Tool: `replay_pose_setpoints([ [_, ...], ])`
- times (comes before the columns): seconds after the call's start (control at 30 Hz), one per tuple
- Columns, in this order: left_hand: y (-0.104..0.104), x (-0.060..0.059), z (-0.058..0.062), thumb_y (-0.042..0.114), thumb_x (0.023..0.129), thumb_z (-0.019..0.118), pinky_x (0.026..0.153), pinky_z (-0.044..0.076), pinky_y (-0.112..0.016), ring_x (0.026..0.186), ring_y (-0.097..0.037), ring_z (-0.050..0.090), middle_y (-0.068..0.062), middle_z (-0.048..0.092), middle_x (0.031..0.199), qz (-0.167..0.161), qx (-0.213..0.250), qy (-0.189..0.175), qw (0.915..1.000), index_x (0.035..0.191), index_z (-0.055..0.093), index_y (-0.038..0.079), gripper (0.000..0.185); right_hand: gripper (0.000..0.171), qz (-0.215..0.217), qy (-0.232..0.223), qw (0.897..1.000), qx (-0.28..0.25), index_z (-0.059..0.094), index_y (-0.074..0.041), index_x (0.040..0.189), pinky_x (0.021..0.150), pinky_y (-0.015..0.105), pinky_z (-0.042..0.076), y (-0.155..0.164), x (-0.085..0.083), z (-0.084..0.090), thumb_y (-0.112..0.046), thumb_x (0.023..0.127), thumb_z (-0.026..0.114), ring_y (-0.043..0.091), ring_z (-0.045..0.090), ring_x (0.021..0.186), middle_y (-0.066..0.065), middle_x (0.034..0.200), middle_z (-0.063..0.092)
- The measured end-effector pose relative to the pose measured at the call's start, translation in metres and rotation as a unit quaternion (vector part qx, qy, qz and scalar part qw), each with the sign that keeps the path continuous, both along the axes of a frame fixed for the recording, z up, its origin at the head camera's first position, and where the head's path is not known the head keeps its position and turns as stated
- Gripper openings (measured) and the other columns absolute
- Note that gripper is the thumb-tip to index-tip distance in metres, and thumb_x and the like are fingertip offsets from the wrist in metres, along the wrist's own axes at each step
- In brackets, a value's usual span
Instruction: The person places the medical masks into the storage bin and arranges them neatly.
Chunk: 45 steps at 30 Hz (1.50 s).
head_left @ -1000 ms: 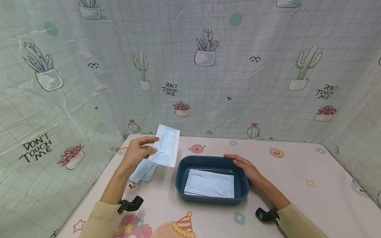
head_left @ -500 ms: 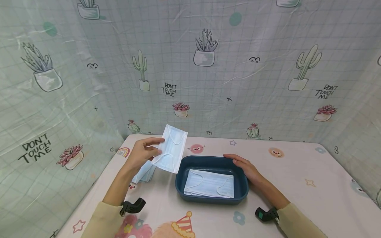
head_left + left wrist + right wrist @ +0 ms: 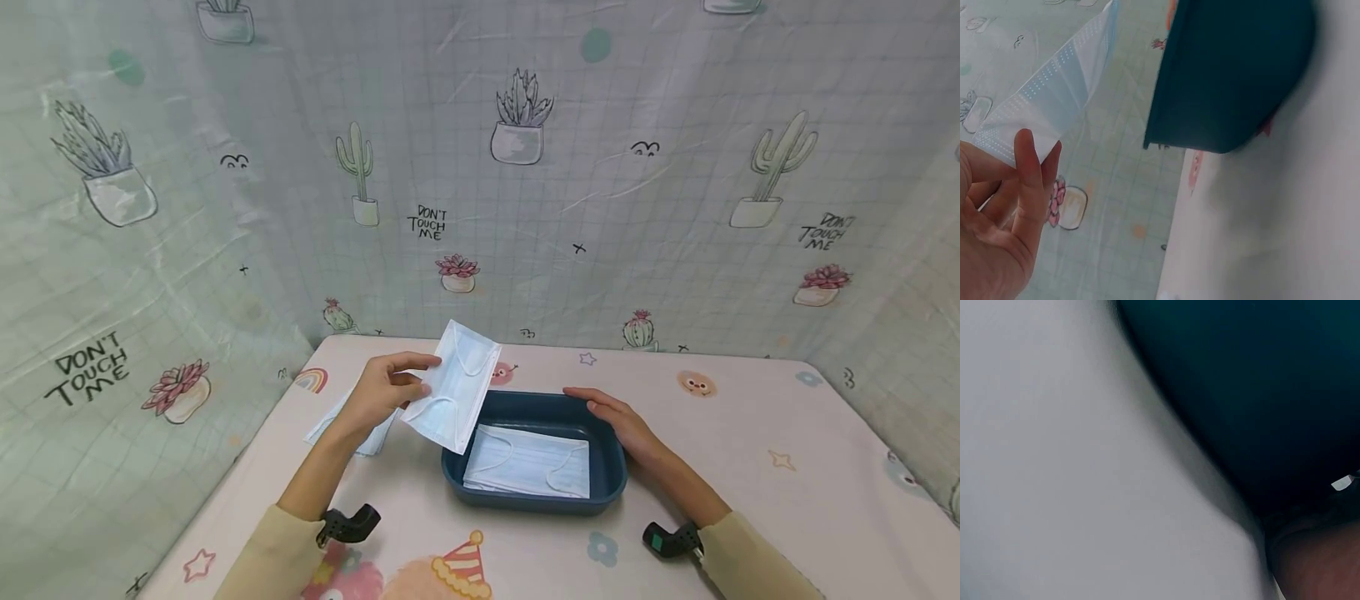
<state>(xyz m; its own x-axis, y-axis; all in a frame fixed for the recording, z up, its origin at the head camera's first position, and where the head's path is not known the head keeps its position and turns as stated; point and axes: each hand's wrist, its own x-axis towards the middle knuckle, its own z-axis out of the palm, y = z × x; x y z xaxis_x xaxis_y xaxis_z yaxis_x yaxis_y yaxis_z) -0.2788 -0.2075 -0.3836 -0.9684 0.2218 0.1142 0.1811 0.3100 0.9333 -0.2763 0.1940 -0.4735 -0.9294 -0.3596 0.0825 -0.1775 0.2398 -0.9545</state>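
Note:
A pale blue face mask (image 3: 459,385) is pinched by its left edge between the thumb and fingers of my left hand (image 3: 382,396). It hangs tilted over the left end of a dark blue bin (image 3: 525,503). Inside the bin lies a stack of face masks (image 3: 528,463) with their ear loops showing. My right hand (image 3: 628,432) rests on the bin's far right corner with its fingers extended along the rim. In the left wrist view the held mask (image 3: 1060,87) is bent and stands apart from the bin wall (image 3: 1229,69). The right wrist view shows mostly the bin side (image 3: 1260,394).
More face masks (image 3: 381,435) lie on the table to the left, partly hidden behind my left hand and forearm. A printed cloth (image 3: 720,467) covers the table. A curtain with cactus drawings (image 3: 585,200) rises behind the far edge and along both sides.
My left hand has carried the pinched mask rightward and slightly down, from beside the bin to over its left end. The right hand and the bin have stayed in place.

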Motion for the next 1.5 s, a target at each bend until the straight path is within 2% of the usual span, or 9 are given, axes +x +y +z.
replay_pose_setpoints([
  [0.3, 0.022, 0.001, -0.012, 0.0, 0.09, 0.072, 0.059, 0.047, -0.022, 0.082, -0.019, 0.061, -0.01, 0.067, 0.134, -0.036, -0.02, -0.009, 0.9991, 0.125, 0.075, 0.012, 0.037, 0.045, 0.009, 0.001, 1.0, -0.012, 0.05, -0.007, 0.152, 0.126, 0.066, 0.016, -0.002, -0.001, -0.004, -0.023, 0.113, 0.034, 0.042, 0.028, 0.156, 0.017, 0.162, 0.044],
  [0.53, 0.045, -0.003, -0.012, 0.002, 0.09, 0.071, 0.067, 0.051, -0.026, 0.089, -0.02, 0.064, -0.007, 0.071, 0.133, -0.124, -0.057, 0.016, 0.9905, 0.124, 0.076, 0.016, 0.036, 0.045, 0.003, 0.007, 1.0, 0.0, 0.052, -0.01, 0.152, 0.126, 0.052, 0.024, 0.001, -0.002, -0.002, -0.024, 0.112, 0.036, 0.037, 0.032, 0.155, 0.013, 0.161, 0.047],
  [0.6, 0.051, -0.006, -0.01, 0.0, 0.09, 0.071, 0.072, 0.053, -0.027, 0.091, -0.019, 0.065, -0.007, 0.072, 0.132, -0.154, -0.067, 0.026, 0.9854, 0.123, 0.076, 0.015, 0.037, 0.045, -0.002, 0.002, 1.0, -0.002, 0.052, -0.011, 0.151, 0.126, 0.051, 0.022, 0.002, -0.002, -0.001, -0.024, 0.112, 0.036, 0.034, 0.032, 0.155, 0.012, 0.161, 0.047],
  [0.73, 0.063, -0.013, -0.006, -0.003, 0.089, 0.07, 0.08, 0.053, -0.027, 0.089, -0.018, 0.065, -0.01, 0.072, 0.13, -0.211, -0.08, 0.04, 0.9734, 0.122, 0.076, 0.011, 0.037, 0.045, -0.007, -0.001, 1.0, -0.007, 0.051, -0.009, 0.151, 0.127, 0.058, 0.018, 0.002, -0.002, 0.0, -0.023, 0.112, 0.035, 0.035, 0.031, 0.156, 0.014, 0.161, 0.046],
  [0.9, 0.074, -0.021, -0.001, -0.005, 0.089, 0.068, 0.077, 0.052, -0.024, 0.082, -0.015, 0.062, -0.01, 0.072, 0.128, -0.265, -0.097, 0.027, 0.9591, 0.122, 0.076, 0.009, 0.037, 0.045, -0.006, -0.013, 1.0, -0.015, 0.049, -0.006, 0.152, 0.127, 0.064, 0.013, 0.001, -0.001, -0.001, -0.019, 0.111, 0.035, 0.041, 0.027, 0.156, 0.018, 0.163, 0.042],
  [1.07, 0.086, -0.032, 0.004, -0.007, 0.09, 0.067, 0.076, 0.049, -0.022, 0.078, -0.014, 0.06, -0.011, 0.073, 0.127, -0.322, -0.117, 0.021, 0.9394, 0.122, 0.076, 0.007, 0.036, 0.047, -0.019, -0.037, 0.999, -0.015, 0.044, -0.002, 0.154, 0.128, 0.063, 0.013, 0.0, 0.001, -0.001, -0.02, 0.111, 0.035, 0.043, 0.024, 0.157, 0.021, 0.166, 0.035],
  [1.2, 0.095, -0.04, 0.008, -0.009, 0.088, 0.067, 0.078, 0.051, -0.022, 0.081, -0.013, 0.064, -0.012, 0.073, 0.125, -0.361, -0.124, 0.021, 0.9241, 0.121, 0.076, 0.005, 0.038, 0.048, -0.033, -0.049, 0.998, -0.024, 0.043, 0.001, 0.154, 0.128, 0.062, 0.014, -0.001, 0.001, 0.0, -0.019, 0.111, 0.036, 0.044, 0.026, 0.155, 0.024, 0.164, 0.035],
  [1.33, 0.104, -0.047, 0.012, -0.01, 0.086, 0.067, 0.083, 0.054, -0.023, 0.092, -0.013, 0.067, -0.011, 0.073, 0.126, -0.387, -0.14, 0.013, 0.9112, 0.121, 0.076, 0.005, 0.039, 0.047, -0.036, -0.054, 0.997, -0.03, 0.044, 0.001, 0.153, 0.127, 0.061, 0.017, -0.001, 0.001, 0.0, -0.018, 0.11, 0.037, 0.041, 0.031, 0.152, 0.024, 0.161, 0.041],
  [1.5, 0.114, -0.05, 0.015, -0.01, 0.086, 0.066, 0.083, 0.052, -0.023, 0.095, -0.011, 0.064, -0.008, 0.075, 0.124, -0.407, -0.162, 0.002, 0.8989, 0.122, 0.076, 0.007, 0.04, 0.045, -0.024, -0.05, 0.998, -0.019, 0.052, -0.012, 0.152, 0.122, 0.048, 0.031, -0.001, -0.002, 0.0, -0.017, 0.109, 0.037, 0.034, 0.035, 0.153, 0.013, 0.161, 0.046],
])
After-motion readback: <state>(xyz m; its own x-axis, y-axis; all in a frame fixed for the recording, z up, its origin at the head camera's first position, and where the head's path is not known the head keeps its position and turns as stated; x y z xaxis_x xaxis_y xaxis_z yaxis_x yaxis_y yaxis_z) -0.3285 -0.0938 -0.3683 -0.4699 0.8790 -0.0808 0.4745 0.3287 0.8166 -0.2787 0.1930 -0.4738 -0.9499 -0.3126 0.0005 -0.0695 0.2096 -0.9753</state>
